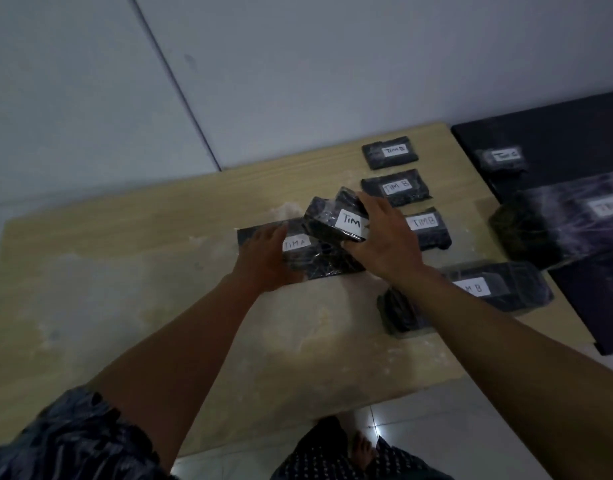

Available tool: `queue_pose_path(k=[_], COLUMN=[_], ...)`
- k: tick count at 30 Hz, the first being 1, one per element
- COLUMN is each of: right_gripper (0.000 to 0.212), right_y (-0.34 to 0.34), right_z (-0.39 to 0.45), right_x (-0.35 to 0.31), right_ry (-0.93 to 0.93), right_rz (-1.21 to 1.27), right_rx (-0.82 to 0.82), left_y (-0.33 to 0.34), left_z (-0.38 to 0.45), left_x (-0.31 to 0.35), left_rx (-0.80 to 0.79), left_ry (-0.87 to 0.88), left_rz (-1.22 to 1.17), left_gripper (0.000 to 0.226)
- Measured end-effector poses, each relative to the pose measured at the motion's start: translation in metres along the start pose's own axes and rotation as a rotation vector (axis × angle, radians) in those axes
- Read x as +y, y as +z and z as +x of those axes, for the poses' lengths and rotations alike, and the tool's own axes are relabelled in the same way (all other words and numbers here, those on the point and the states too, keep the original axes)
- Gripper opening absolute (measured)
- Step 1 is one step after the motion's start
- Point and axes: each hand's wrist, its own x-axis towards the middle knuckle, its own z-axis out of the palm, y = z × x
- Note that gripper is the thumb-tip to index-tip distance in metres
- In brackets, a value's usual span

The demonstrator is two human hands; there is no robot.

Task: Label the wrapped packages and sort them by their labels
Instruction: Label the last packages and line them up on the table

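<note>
Head view: my right hand (pixel 381 244) grips a black, film-wrapped rectangular package (pixel 336 221) labelled "TIM", lifted above the pale wood-grain desk (pixel 125 271). My left hand (pixel 263 258) rests with straight fingers on the flat "TIM A" package (pixel 305 258) beneath.

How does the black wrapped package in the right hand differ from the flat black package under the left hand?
The black wrapped package in the right hand is lifted and tilted; the flat black package under the left hand lies on the table. The first looks smaller and thicker. Its label's last letter is covered; the other reads "TIM A". Both have clear wrap and white labels.
</note>
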Motion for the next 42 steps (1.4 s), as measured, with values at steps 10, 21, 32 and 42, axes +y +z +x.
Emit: queue_pose_path(k=[10,21,32,42], right_gripper=[0.09,0.092,0.088,0.089], right_y=[0.02,0.022,-0.037,-0.139], right_z=[0.009,0.013,0.006,-0.02], right_x=[0.012,0.019,0.029,0.08], right_ry=[0.094,0.13,0.089,0.098], right_rz=[-0.011,-0.005,-0.004,0.007], right_rx=[0.008,-0.013,0.21,0.407], left_y=[0.028,0.025,-0.028,-0.069], left_z=[0.064,0.073,0.074,0.073], left_x=[-0.025,-0.028,-0.01,0.097], left_rx=[-0.429,-0.424,-0.112,0.1], left_ry=[0.033,0.098,0.08,0.067], left_rz=[0.297,0.268,0.237,0.248], left_gripper=[0.164,0.16,0.159,0.159])
